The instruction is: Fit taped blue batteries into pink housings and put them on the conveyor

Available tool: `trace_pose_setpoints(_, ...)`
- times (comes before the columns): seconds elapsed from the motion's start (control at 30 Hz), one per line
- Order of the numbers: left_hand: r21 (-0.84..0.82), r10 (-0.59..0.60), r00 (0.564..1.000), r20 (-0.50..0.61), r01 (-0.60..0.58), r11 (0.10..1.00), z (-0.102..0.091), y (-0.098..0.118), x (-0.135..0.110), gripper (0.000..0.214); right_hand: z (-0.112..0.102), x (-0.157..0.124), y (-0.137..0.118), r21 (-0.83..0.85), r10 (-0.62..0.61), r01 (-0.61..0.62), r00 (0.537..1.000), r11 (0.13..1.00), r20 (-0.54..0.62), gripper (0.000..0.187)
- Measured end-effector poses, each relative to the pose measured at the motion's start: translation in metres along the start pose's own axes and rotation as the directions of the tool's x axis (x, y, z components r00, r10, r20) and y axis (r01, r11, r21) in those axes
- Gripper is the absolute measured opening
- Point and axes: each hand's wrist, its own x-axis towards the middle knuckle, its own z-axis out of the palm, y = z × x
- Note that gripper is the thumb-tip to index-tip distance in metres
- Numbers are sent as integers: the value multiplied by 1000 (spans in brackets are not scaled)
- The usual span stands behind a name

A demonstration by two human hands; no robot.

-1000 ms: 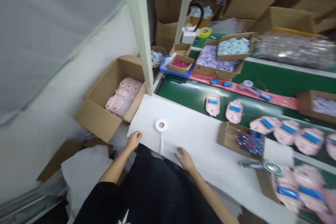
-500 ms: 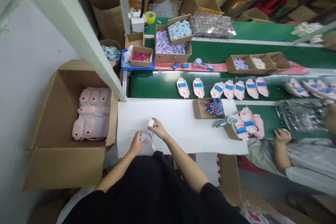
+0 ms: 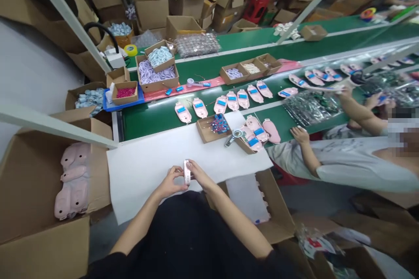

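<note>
A small white roll of tape (image 3: pixel 187 171) stands on edge between both my hands, just above the near edge of a white sheet (image 3: pixel 144 163) on the table. My left hand (image 3: pixel 171 181) pinches the roll from the left. My right hand (image 3: pixel 198 174) closes on it from the right. Pink shells with blue batteries (image 3: pixel 225 101) lie in a row on the green belt (image 3: pixel 147 115) beyond the sheet. A small carton of blue parts (image 3: pixel 212 126) sits at the sheet's far edge.
A large carton of pink shells (image 3: pixel 70 181) stands at my left. Small boxes of rings (image 3: pixel 153 69) and a blue tray (image 3: pixel 122 96) line the belt's far side. A co-worker's arm (image 3: pixel 309 152) rests at the right. An open carton (image 3: pixel 262 209) sits below the table edge.
My right hand picked the white roll off the sheet and my left hand joined it; both now hold it upright. The camera swung right, showing more of the belt and the co-worker.
</note>
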Motion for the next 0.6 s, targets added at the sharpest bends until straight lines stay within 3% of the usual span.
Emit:
trace_pose_setpoints(0.1,-102,11,999,-47,-16,995,37,28,20,51,-38,-24,-5,175,-46,48,999,983,-14,79)
trace_pose_setpoints(0.2,-318,-34,989,-143,-14,948,71,54,36,66,-67,-55,-11,254,-198,187,980,949,16,79)
trace_pose_setpoints(0.33,-436,-27,983,-184,-58,898,103,86,48,71,-94,-92,-19,26,-288,287,952,958,100,58)
trace_pose_setpoints(0.5,-389,40,980,-196,-116,914,133,116,61,70,-122,-110,-28,-127,-431,422,900,898,-57,52)
trace_pose_setpoints(0.6,-376,40,973,-228,-126,918,148,128,69,69,-132,-112,-32,-148,-470,456,879,877,-76,52)
